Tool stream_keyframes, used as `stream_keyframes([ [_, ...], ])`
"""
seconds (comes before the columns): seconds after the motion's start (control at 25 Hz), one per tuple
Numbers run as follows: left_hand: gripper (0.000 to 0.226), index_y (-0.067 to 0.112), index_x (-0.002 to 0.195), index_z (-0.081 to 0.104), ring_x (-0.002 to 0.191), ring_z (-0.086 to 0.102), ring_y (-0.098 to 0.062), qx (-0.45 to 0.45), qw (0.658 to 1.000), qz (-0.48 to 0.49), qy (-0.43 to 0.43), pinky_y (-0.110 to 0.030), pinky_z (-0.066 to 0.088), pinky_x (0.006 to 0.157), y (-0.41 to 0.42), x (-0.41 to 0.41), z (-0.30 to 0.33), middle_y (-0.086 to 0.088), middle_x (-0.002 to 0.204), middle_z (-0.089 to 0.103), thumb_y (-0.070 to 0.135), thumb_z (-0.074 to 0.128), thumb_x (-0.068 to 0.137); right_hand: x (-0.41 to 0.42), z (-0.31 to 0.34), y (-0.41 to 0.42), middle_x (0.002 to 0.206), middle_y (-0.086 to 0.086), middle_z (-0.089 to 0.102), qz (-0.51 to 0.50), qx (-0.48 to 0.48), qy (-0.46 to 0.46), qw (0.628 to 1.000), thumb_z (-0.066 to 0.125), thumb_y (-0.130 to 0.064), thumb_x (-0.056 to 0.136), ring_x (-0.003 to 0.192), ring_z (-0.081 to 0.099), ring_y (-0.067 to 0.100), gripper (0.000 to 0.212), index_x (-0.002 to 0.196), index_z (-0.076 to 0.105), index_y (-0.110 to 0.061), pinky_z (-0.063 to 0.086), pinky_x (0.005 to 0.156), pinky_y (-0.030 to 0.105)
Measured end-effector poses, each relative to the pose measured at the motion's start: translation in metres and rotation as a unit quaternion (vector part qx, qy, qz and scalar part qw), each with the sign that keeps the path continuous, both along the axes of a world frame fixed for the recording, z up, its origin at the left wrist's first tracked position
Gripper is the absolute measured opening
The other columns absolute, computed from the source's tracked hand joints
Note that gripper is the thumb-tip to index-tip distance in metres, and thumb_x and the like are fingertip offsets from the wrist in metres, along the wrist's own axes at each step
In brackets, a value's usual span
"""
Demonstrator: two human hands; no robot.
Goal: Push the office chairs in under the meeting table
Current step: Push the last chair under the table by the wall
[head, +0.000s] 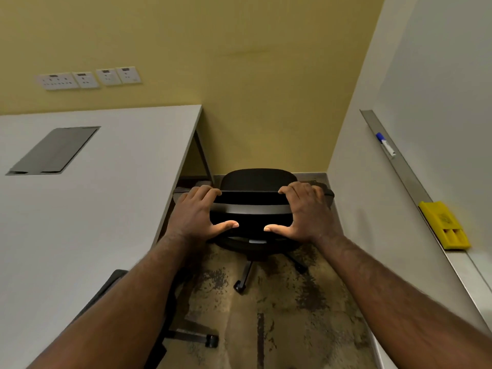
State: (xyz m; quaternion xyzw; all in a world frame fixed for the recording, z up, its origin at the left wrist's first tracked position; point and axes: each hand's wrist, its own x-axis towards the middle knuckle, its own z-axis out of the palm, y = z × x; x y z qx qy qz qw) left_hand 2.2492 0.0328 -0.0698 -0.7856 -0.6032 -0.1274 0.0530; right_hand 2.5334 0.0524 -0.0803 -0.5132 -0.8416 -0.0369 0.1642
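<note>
We have both hands on the backrest of the office chair [255, 209] — left hand [198, 217] and right hand [306, 213] each curled over its top edge, thumbs spread across the back. The chair stands beyond the tabletop [87, 209] corner, facing the yellow wall, not yet under it. A second chair [165, 310] sits at the tabletop's near edge, seemingly tucked in, though our left arm hides most of it.

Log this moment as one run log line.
left hand: gripping chair backrest | right hand: gripping backrest | chair: beside table, not tucked
</note>
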Motion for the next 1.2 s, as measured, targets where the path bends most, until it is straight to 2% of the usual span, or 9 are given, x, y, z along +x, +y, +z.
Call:
stream_keyframes([
  [0.2,0.082,0.022,0.109,0.054,0.098,0.050,-0.016,-0.020,0.999,-0.033,0.017,-0.033,0.046,0.082,0.013,-0.009,-0.012,0.002,0.109,0.056,0.091,0.039,0.068,-0.010,-0.011,-0.001,0.098,0.002,0.051,-0.009,-0.001,0.015,1.000,0.052,-0.080,0.065,0.089,0.046,0.020,0.072,0.102,0.050,-0.018,0.042,0.080,0.035],
  [0.32,0.081,0.022,0.105,0.054,0.094,0.050,-0.015,-0.032,0.998,-0.043,0.024,-0.032,0.045,0.081,0.022,-0.017,-0.015,0.003,0.105,0.057,0.092,0.038,0.068,-0.020,-0.014,0.000,0.094,0.002,0.051,-0.019,0.000,0.019,1.000,0.058,-0.073,0.068,0.086,0.045,0.019,0.062,0.097,0.051,-0.018,0.043,0.077,0.034],
  [0.48,0.081,0.023,0.106,0.054,0.093,0.048,-0.013,-0.074,0.996,-0.043,0.012,-0.031,0.046,0.081,0.031,-0.026,-0.023,0.005,0.104,0.058,0.093,0.035,0.068,-0.027,-0.019,0.003,0.095,0.003,0.054,-0.057,-0.013,0.014,0.998,0.073,-0.050,0.070,0.089,0.048,0.022,0.049,0.099,0.055,-0.015,0.043,0.078,0.036],
  [0.64,0.080,0.024,0.097,0.059,0.084,0.054,-0.013,-0.055,0.997,-0.046,0.021,-0.032,0.045,0.076,0.036,-0.027,-0.033,0.007,0.092,0.062,0.094,0.030,0.070,-0.025,-0.021,0.012,0.087,0.006,0.062,-0.104,-0.061,-0.057,0.991,0.075,-0.031,0.065,0.083,0.055,0.026,0.035,0.091,0.061,-0.012,0.044,0.073,0.037],
  [0.72,0.074,0.028,0.081,0.055,0.068,0.051,-0.010,-0.051,0.997,-0.047,0.023,-0.029,0.041,0.065,0.039,-0.024,-0.034,0.012,0.074,0.057,0.095,0.028,0.070,-0.022,-0.020,0.015,0.077,0.005,0.062,-0.125,-0.096,-0.087,0.984,0.073,-0.030,0.063,0.074,0.057,0.027,0.027,0.081,0.059,-0.014,0.044,0.068,0.036],
  [0.84,0.071,0.030,0.060,0.039,0.049,0.043,-0.006,-0.073,0.996,-0.050,0.031,-0.025,0.031,0.047,0.043,-0.020,-0.031,0.015,0.054,0.043,0.099,0.021,0.065,-0.018,-0.019,0.020,0.066,0.001,0.057,-0.133,-0.133,-0.120,0.975,0.067,-0.030,0.063,0.063,0.055,0.025,0.021,0.069,0.051,-0.020,0.039,0.059,0.032],
  [1.0,0.075,0.030,0.057,0.039,0.046,0.043,-0.006,-0.081,0.995,-0.048,0.044,-0.024,0.030,0.043,0.043,-0.018,-0.032,0.012,0.052,0.044,0.101,0.015,0.061,-0.016,-0.020,0.021,0.060,-0.007,0.041,-0.127,-0.151,-0.126,0.972,0.062,-0.036,0.065,0.058,0.040,0.019,0.019,0.068,0.046,-0.027,0.030,0.057,0.029],
  [1.2,0.079,0.027,0.055,0.042,0.044,0.042,-0.007,-0.077,0.996,-0.034,0.041,-0.023,0.029,0.042,0.033,-0.015,-0.036,0.010,0.049,0.044,0.102,0.016,0.062,-0.012,-0.024,0.016,0.060,-0.008,0.044,-0.122,-0.140,-0.141,0.972,0.062,-0.038,0.067,0.057,0.043,0.018,0.015,0.070,0.052,-0.027,0.031,0.055,0.029],
])
